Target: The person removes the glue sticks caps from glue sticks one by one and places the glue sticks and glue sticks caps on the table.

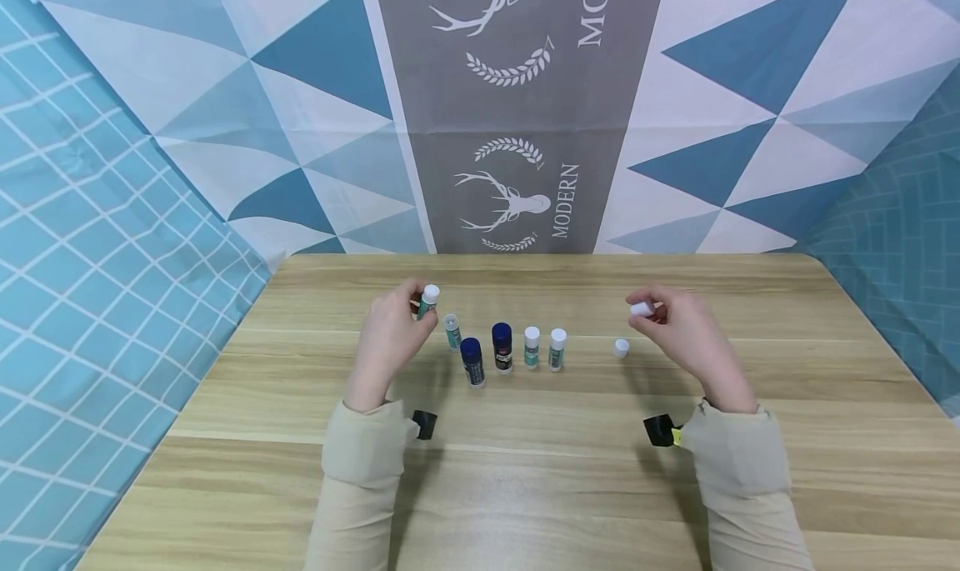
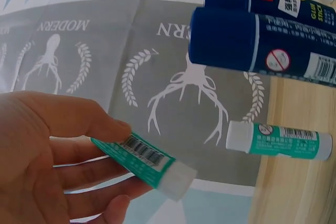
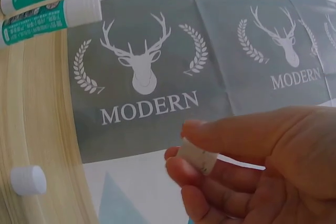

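Note:
My left hand (image 1: 393, 333) pinches a small green glue stick (image 2: 142, 156) between thumb and fingers, tilted, its white end pointing away from the palm. Just right of it, a second green glue stick (image 1: 453, 333) stands upright on the table. Between the thumb and fingertips of my right hand (image 1: 686, 333) is a small white cap (image 3: 198, 157), held above the tabletop. Another white cap (image 1: 621, 348) sits on the table, below and left of that hand. Whether the held glue stick's white end is a cap, I cannot tell.
Two dark blue glue sticks (image 1: 472, 363) stand near the middle of the wooden table (image 1: 525, 471). To their right are two green glue sticks (image 1: 532, 348) with white tops. Behind the table's far edge hangs a patterned cloth (image 1: 517, 221).

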`<control>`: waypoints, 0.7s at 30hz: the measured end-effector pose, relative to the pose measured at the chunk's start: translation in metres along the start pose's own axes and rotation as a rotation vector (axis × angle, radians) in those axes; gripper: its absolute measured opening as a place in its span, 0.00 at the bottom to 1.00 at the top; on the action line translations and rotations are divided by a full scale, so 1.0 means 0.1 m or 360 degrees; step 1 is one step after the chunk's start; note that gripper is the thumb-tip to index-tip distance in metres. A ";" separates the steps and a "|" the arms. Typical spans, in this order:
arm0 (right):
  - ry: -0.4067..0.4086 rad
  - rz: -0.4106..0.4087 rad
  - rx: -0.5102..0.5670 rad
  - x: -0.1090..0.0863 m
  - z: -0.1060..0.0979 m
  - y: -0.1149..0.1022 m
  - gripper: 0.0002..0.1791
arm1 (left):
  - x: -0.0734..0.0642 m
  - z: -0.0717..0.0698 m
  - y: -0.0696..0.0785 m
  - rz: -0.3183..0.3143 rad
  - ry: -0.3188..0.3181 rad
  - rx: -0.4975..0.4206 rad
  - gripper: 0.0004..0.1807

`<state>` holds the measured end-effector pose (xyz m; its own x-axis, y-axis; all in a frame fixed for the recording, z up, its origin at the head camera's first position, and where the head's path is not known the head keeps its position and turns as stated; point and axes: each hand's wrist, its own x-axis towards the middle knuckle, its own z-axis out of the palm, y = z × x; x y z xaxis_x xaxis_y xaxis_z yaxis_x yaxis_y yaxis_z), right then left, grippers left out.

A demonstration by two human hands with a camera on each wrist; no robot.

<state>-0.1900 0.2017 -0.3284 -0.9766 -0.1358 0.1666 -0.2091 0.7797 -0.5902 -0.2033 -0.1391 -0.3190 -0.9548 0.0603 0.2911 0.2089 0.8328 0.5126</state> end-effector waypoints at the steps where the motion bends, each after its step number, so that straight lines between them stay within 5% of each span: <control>1: -0.0014 -0.0003 -0.0008 0.00 0.00 0.01 0.13 | 0.00 0.01 -0.02 0.0006 -0.0006 0.0008 0.13; 8: -0.0136 -0.0002 -0.0065 0.01 0.00 0.04 0.13 | 0.03 0.04 -0.10 0.0035 -0.0097 0.0059 0.11; 21: -0.0289 0.0128 -0.0082 0.04 0.03 0.16 0.14 | 0.08 0.14 -0.23 -0.0078 -0.0314 0.0115 0.12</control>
<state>-0.1971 0.2117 -0.3401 -0.9840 -0.1761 -0.0274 -0.1317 0.8222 -0.5538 -0.2189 -0.1501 -0.3401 -0.9878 0.1193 0.1000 0.1522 0.8742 0.4611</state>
